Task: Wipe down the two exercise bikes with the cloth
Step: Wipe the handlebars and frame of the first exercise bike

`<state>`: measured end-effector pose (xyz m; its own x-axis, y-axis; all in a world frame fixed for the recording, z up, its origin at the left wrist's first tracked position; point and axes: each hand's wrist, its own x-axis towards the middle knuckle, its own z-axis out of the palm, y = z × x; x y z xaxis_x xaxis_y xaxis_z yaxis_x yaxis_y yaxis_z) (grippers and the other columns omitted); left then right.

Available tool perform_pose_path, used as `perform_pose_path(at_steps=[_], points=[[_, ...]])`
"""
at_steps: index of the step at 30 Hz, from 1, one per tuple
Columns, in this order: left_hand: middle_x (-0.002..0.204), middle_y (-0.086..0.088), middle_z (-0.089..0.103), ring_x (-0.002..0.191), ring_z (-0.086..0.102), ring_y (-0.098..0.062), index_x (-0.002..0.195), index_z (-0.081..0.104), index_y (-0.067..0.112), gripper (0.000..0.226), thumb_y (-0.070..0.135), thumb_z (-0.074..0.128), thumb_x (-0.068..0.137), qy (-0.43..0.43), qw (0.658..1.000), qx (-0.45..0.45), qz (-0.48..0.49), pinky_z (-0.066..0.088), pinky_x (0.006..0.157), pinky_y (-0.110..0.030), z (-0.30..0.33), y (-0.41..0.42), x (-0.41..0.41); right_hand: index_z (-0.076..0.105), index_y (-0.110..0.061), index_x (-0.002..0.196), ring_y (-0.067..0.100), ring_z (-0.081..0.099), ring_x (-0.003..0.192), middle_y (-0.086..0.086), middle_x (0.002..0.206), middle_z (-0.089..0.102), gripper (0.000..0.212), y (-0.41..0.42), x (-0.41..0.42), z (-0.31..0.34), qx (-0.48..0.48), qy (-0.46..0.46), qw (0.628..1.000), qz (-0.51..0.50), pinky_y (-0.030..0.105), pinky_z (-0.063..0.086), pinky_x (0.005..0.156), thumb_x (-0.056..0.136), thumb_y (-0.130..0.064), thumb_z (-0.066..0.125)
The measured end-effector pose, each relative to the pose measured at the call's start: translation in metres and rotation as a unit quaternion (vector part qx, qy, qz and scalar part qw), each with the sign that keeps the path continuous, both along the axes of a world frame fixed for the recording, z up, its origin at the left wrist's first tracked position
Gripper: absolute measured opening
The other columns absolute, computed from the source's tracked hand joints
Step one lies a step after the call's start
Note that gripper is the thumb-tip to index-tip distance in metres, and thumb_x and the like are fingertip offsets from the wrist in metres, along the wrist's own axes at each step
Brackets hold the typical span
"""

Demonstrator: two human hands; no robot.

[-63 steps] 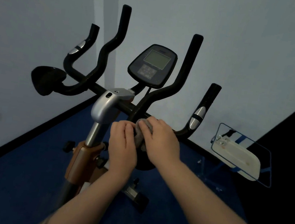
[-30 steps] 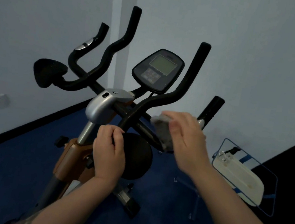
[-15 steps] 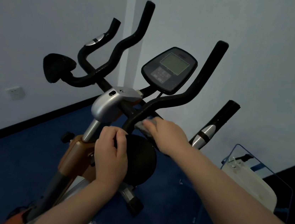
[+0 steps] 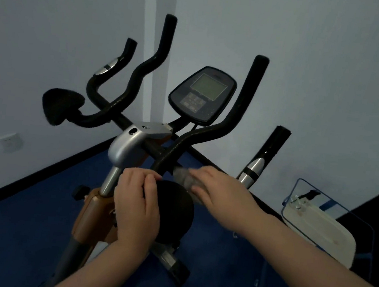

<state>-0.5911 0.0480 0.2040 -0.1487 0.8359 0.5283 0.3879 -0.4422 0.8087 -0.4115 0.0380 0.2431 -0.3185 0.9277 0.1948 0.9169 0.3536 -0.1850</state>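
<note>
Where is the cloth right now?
The cloth is under the right hand, pressed on the black handlebar just right of the round elbow pad that the left hand holds.

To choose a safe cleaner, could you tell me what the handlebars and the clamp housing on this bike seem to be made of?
The black curved handlebars look foam- or rubber-covered: matte, faintly pebbled. The silver clamp housing looks like painted metal or plastic: smooth, satin sheen.
</note>
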Motion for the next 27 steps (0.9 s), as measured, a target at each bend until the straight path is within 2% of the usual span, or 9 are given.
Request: perform_pose_path(at_steps=[4,7,9,12,14,17,22,24,27], points=[[0.081,0.013,0.054,0.078,0.049,-0.007,0.083,0.057,0.028,0.019,0.023,0.041,0.093,0.050,0.995,0.059,-0.057,0.040,0.071,-0.033,0.036,0.014,0.027,0.066,-0.013,0.114,0.020,0.054,0.115,0.003,0.120,0.062,0.026,-0.018,0.071,0.017,0.087,-0.081,0.991,0.067,0.037,0.032,0.109,0.095,-0.024,0.051],[0.085,0.013,0.057,0.082,0.054,-0.008,0.086,0.060,0.026,0.017,0.021,0.046,0.095,0.094,0.990,-0.019,-0.099,0.046,0.077,-0.038,0.054,0.030,0.054,0.070,-0.011,0.106,0.023,0.051,0.121,0.004,0.117,0.064,0.025,-0.015,0.074,0.011,0.153,0.046,0.985,-0.064,0.038,0.020,0.115,0.091,-0.012,0.051],[0.090,0.011,0.060,0.084,0.057,-0.012,0.090,0.061,0.025,0.015,0.025,0.047,0.094,0.211,0.972,-0.041,-0.089,0.046,0.077,-0.038,0.048,0.034,0.062,0.072,-0.009,0.094,0.022,0.053,0.114,0.004,0.106,0.066,0.024,-0.016,0.045,-0.013,0.198,0.120,0.963,-0.139,0.037,0.020,0.115,0.084,-0.010,0.050],[0.086,0.010,0.062,0.080,0.059,-0.013,0.088,0.060,0.028,0.021,0.036,0.042,0.093,0.350,0.933,-0.048,-0.076,0.039,0.072,-0.032,0.039,0.031,0.064,0.072,-0.010,0.089,0.021,0.057,0.105,0.004,0.095,0.066,0.017,-0.023,0.033,-0.034,0.234,0.083,0.968,-0.045,0.043,0.033,0.107,0.086,-0.017,0.058],[0.081,0.011,0.060,0.076,0.058,-0.010,0.084,0.059,0.031,0.023,0.039,0.038,0.092,0.365,0.926,-0.064,-0.073,0.038,0.073,-0.031,0.038,0.033,0.064,0.073,-0.010,0.087,0.023,0.061,0.096,0.006,0.091,0.067,0.017,-0.007,0.066,-0.016,0.245,0.046,0.968,0.007,0.045,0.038,0.104,0.087,-0.019,0.059],[0.073,0.010,0.057,0.067,0.055,-0.009,0.077,0.056,0.030,0.026,0.038,0.038,0.093,0.376,0.919,-0.083,-0.081,0.041,0.080,-0.033,0.040,0.034,0.066,0.074,-0.007,0.089,0.024,0.064,0.098,0.008,0.095,0.070,0.019,0.018,0.107,0.017,0.277,0.038,0.960,-0.027,0.040,0.033,0.110,0.087,-0.014,0.057],[0.069,0.010,0.057,0.065,0.054,-0.009,0.075,0.053,0.031,0.026,0.042,0.038,0.094,0.374,0.920,-0.090,-0.072,0.039,0.080,-0.033,0.041,0.033,0.067,0.074,-0.011,0.083,0.019,0.060,0.103,0.005,0.094,0.069,0.015,0.013,0.079,-0.024,0.309,0.136,0.939,-0.070,0.044,0.027,0.113,0.082,-0.015,0.060],[0.070,0.011,0.058,0.067,0.055,-0.008,0.075,0.053,0.032,0.026,0.042,0.038,0.094,0.376,0.919,-0.091,-0.074,0.038,0.081,-0.032,0.041,0.032,0.067,0.074,-0.010,0.083,0.021,0.064,0.092,0.005,0.089,0.069,0.015,0.019,0.098,-0.007,0.311,0.071,0.947,0.029,0.043,0.032,0.109,0.083,-0.016,0.060],[0.067,0.011,0.056,0.064,0.051,-0.006,0.072,0.052,0.032,0.027,0.041,0.039,0.094,0.370,0.921,-0.093,-0.078,0.037,0.081,-0.030,0.041,0.032,0.066,0.073,-0.012,0.080,0.023,0.065,0.083,0.005,0.084,0.068,0.016,0.047,0.145,0.047,0.331,-0.122,0.930,0.100,0.042,0.039,0.102,0.085,-0.019,0.059]])
